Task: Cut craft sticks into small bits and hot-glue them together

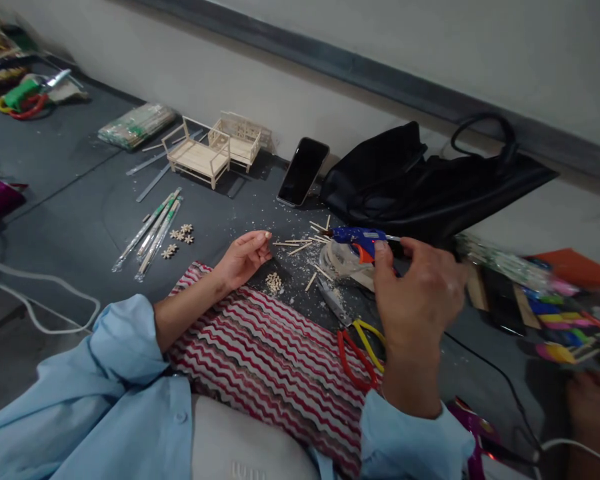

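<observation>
My right hand (pixel 417 290) is closed around the rear of a blue glue gun (pixel 357 235) with an orange trigger. Its nozzle points left, and a pale stick shows at its back end. My left hand (pixel 245 259) is closed in a pinch over the mat's far edge; whatever sits at its fingertips is too small to make out. Between the hands, thin wooden sticks (pixel 300 248) and pale crumbs lie scattered. A little heap of small wooden pieces (pixel 274 283) is just below my left fingers. Pliers (pixel 363 357) with red and yellow handles lie near my right wrist.
Beneath the glue gun is a clear round container (pixel 337 260). Two miniature wooden furniture frames (pixel 197 157) stand at the back, beside a phone (pixel 304 170) and a black bag (pixel 420 183). Wrapped sticks (pixel 153 233) lie left. A striped mat (pixel 270 347) covers my lap; a cable runs right.
</observation>
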### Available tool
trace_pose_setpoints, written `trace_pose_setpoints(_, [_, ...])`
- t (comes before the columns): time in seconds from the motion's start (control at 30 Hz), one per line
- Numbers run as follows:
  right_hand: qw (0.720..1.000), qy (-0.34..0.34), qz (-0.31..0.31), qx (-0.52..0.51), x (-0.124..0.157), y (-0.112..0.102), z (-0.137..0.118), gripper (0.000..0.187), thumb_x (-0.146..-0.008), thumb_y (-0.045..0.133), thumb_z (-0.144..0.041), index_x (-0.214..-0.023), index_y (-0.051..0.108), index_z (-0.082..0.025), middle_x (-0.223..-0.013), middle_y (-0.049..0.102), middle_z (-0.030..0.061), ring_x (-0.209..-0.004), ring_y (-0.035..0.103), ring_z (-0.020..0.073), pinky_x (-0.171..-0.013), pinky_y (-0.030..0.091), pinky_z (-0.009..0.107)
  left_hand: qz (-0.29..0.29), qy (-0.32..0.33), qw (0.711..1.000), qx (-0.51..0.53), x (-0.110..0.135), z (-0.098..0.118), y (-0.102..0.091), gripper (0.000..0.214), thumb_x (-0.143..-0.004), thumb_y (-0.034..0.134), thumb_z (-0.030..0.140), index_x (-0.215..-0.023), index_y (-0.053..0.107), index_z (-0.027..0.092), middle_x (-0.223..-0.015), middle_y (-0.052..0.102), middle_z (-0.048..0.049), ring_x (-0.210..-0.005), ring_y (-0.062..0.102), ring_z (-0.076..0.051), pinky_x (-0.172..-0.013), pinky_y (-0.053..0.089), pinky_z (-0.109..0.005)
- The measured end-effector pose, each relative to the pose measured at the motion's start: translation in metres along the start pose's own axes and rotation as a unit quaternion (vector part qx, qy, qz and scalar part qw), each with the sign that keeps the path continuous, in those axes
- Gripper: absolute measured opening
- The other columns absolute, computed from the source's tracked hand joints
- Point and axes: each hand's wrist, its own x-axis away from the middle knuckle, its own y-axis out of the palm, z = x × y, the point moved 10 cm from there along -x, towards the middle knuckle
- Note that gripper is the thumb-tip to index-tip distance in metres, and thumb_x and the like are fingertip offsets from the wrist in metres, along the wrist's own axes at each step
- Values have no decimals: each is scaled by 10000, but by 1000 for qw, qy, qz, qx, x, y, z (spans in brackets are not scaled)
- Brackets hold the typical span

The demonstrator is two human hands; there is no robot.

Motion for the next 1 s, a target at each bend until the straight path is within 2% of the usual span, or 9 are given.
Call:
trace_pose_setpoints(0.07, [998,-47,-11,-52,9,-8,-21,311,-924,486,-411,-1022,673,-183,-1013,668,138,-1020,573,297,-910,408,440,-2,4,1000,4,0,1,0,246,-656,838,285,-798,704,137,-601,524,41,-575,469,-65,-613,437,-214])
trace_pose_setpoints(0.1, [991,-75,-50,-96,15,-3,-34,268,-929,488,-381,-992,678,-204,-977,676,109,-984,592,269,-889,425,405,-3,7,1000,3,0,2,0,247,-656,838,284,-800,703,136,-603,523,42,-573,464,-65,-615,440,-216])
trace_pose_setpoints(0.2, [940,-165,-230,-190,44,36,-76,200,-931,486,-294,-942,679,-243,-929,696,41,-885,629,201,-805,458,319,-4,15,1000,-3,-1,6,-1,220,-685,820,276,-807,698,140,-598,501,45,-571,451,-66,-609,434,-212])
trace_pose_setpoints(0.3, [916,-188,-320,-154,66,82,-91,209,-919,480,-207,-958,685,-228,-957,701,47,-903,626,200,-799,450,308,-9,25,1000,-10,-3,9,-2,184,-718,799,274,-809,696,152,-596,487,46,-573,441,-66,-608,426,-203])
trace_pose_setpoints(0.4, [910,-188,-345,-129,76,118,-92,254,-933,459,-185,-1028,691,-223,-1009,695,60,-932,616,200,-811,451,301,-12,27,999,-15,-6,8,-5,193,-704,807,283,-794,696,153,-592,486,45,-571,437,-66,-608,425,-202])
trace_pose_setpoints(0.53, [895,-222,-363,-135,85,138,-94,331,-931,457,-149,-1142,686,-261,-1036,673,58,-981,598,192,-837,452,283,-10,24,999,-21,-10,5,-6,202,-679,819,292,-775,704,157,-581,489,44,-566,437,-70,-598,423,-210])
trace_pose_setpoints(0.63, [890,-241,-367,-121,88,141,-95,322,-944,458,-177,-1148,689,-270,-1027,660,60,-984,589,194,-832,451,283,-5,23,1000,-20,-10,3,-6,198,-680,818,288,-779,709,154,-577,495,43,-567,443,-70,-600,423,-215])
trace_pose_setpoints(0.83, [888,-244,-376,-102,88,140,-97,249,-968,451,-247,-1038,690,-233,-1003,671,58,-971,585,195,-830,435,294,-2,20,999,-25,-8,2,-4,199,-676,820,282,-766,709,144,-576,506,42,-556,442,-68,-593,417,-220])
trace_pose_setpoints(1.0, [902,-208,-370,-83,81,141,-87,213,-940,472,-192,-987,680,-196,-1003,680,69,-947,600,199,-815,425,296,-8,21,999,-25,-8,2,-2,177,-700,804,268,-769,704,139,-589,518,39,-559,448,-65,-592,418,-214])
